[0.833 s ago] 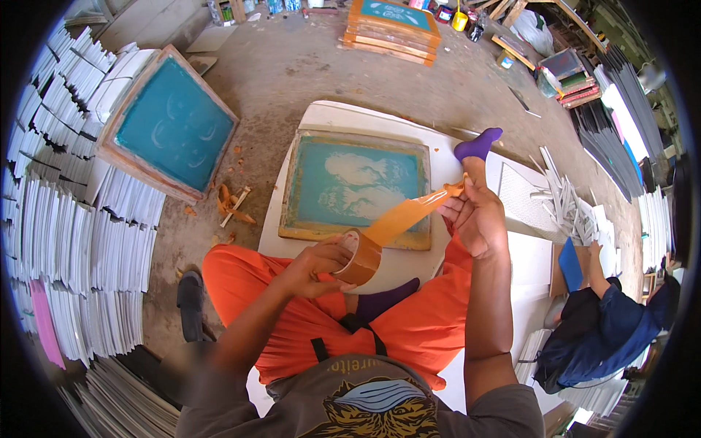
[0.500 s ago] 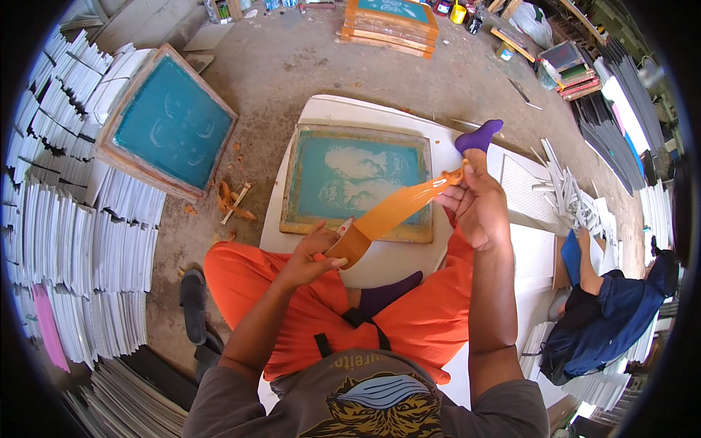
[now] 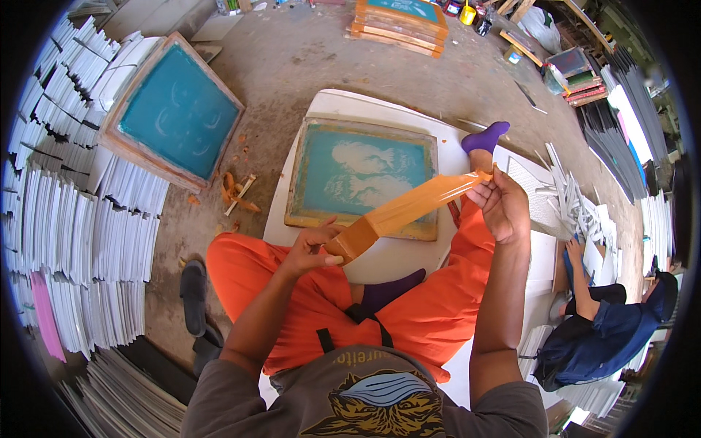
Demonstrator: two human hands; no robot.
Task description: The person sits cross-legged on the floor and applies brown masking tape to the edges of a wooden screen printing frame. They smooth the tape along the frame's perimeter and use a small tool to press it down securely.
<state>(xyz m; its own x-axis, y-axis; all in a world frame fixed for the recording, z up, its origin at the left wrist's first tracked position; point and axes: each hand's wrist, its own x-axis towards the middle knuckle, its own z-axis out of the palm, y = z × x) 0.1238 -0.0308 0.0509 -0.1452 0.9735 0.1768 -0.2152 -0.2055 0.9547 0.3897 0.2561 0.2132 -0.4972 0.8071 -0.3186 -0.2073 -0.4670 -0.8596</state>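
A roll of brown packing tape (image 3: 355, 241) sits in the grip of my left hand (image 3: 314, 246), over my lap. From it a long strip of tape (image 3: 420, 201) stretches up and to the right. My right hand (image 3: 502, 204) pinches the strip's crumpled free end, near my purple-socked foot. Beneath the taut strip lies a wooden-framed printing screen (image 3: 361, 169) with teal mesh and two pale, mottled print shapes. The strip hangs above the screen's near right corner, seemingly apart from it.
The screen rests on a white board (image 3: 332, 104). Another teal screen (image 3: 175, 113) leans on paper stacks (image 3: 69, 212) at left. Crumpled tape scraps (image 3: 237, 193) and sandals (image 3: 193, 298) lie on the floor. More frames (image 3: 398, 28) are stacked ahead. Another person (image 3: 606, 328) works at the right beside paper strips.
My right hand has moved right, and the pulled strip between my hands is longer. The roll has turned in my left hand. The whole view has shifted slightly.
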